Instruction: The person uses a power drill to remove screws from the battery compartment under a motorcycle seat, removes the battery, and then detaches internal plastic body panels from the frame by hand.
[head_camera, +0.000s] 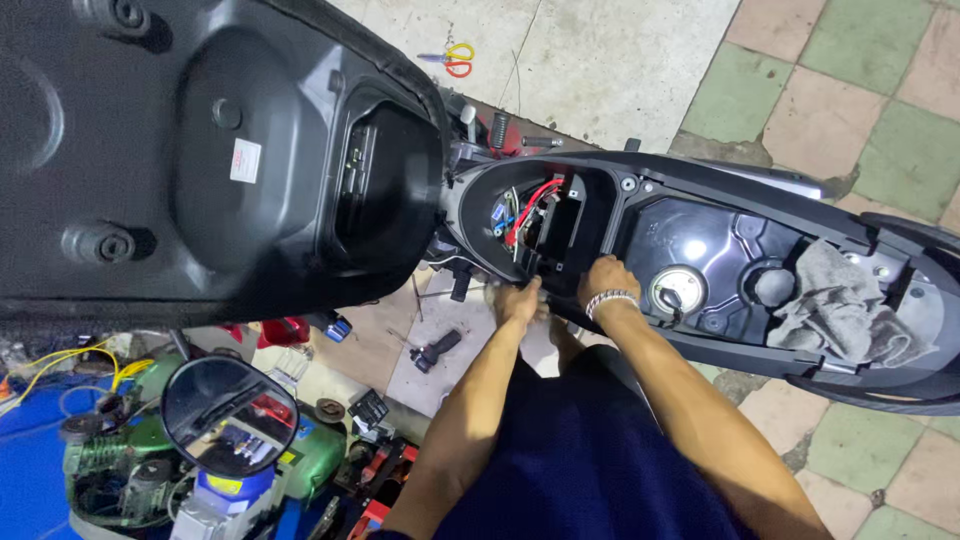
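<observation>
Both hands at the near rim of the scooter's open battery compartment (545, 215).

Left hand (518, 300): fingers curled down over the rim edge, thumb side up. Looks like it's pressing or holding the body panel; can't tell if anything is in the grip.

Right hand (607, 277), metal bracelet (611, 298) on the wrist: fingers hooked over the same rim, just beside the left. Grip closed on the panel edge as far as I can see; fingertips hidden inside the opening.

Wiring bundle with red cable (530, 205) lies just beyond both hands, inside the compartment; its long axis runs away from the grips. Right hand is slightly nearer.

Farther right of the right hand: fuel filler cap (678, 288), then a grey rag (835, 305) in the under-seat tub. Raised seat (190, 150) is left of the left hand.

Tiled floor; scissors (452, 60) well beyond the scooter. Mirror (228, 415) and green compressor (150, 460) near, left of the left arm.
</observation>
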